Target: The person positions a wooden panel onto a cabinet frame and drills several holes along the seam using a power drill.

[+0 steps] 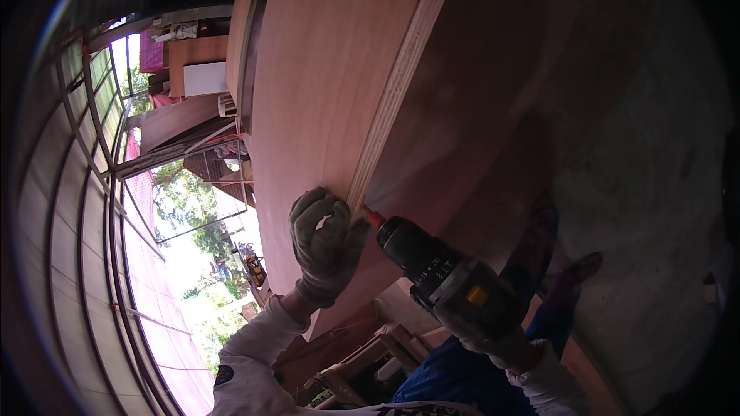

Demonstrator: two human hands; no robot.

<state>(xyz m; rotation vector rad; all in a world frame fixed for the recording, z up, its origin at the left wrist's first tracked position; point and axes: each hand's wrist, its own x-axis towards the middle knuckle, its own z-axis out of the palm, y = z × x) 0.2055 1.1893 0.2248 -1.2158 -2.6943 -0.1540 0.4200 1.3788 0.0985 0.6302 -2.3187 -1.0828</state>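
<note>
My right hand (489, 331), in a grey glove, is wrapped round the grip of a black cordless drill (455, 281). A red tip (374, 217) on the drill points at the layered edge of a large reddish-brown plywood panel (331, 77). At that edge my left hand (327, 246), also gloved, is closed, with its fingers curled against the panel and the thumb side close to the red tip. Whatever sits between its fingertips is hidden. I cannot tell whether the red tip touches the edge.
Below the panel are wooden pieces like a frame or stand (362, 366). My legs in blue trousers (439, 377) show at the bottom, with a foot (587, 266) on the grey floor (640, 316). More boards (202, 62) and a white chair (226, 105) are at the far left.
</note>
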